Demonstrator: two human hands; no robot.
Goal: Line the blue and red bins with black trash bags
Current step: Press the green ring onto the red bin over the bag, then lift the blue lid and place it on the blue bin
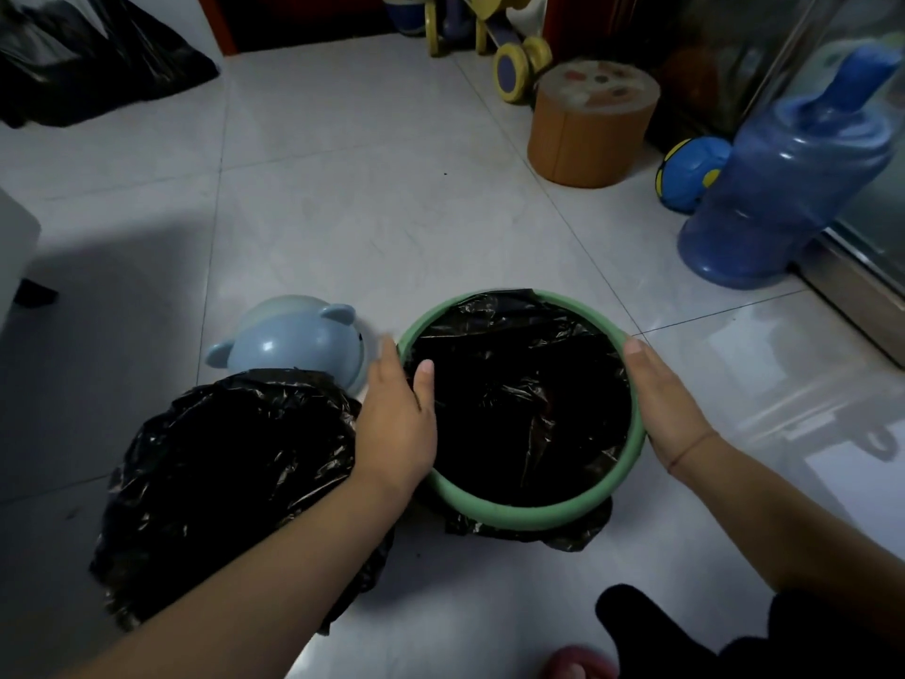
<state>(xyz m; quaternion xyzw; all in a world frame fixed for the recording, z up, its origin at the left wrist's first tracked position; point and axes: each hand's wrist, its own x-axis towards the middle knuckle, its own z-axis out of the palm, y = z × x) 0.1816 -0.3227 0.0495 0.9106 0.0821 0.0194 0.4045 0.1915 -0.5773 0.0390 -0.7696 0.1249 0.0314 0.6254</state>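
Observation:
A round bin stands on the floor before me, topped by a green ring that pins a black trash bag inside it; bag edges stick out below the ring. The bin's own wall is hidden. My left hand grips the ring's left side, thumb inside on the bag. My right hand presses on the ring's right side. To the left stands a second bin covered by a black bag, with a light blue bear-eared lid tilted behind it.
White tiled floor all around. An orange stool, a blue ball and a large blue water jug stand at the right. Toy vehicles are at the back; a loose black bag lies far left.

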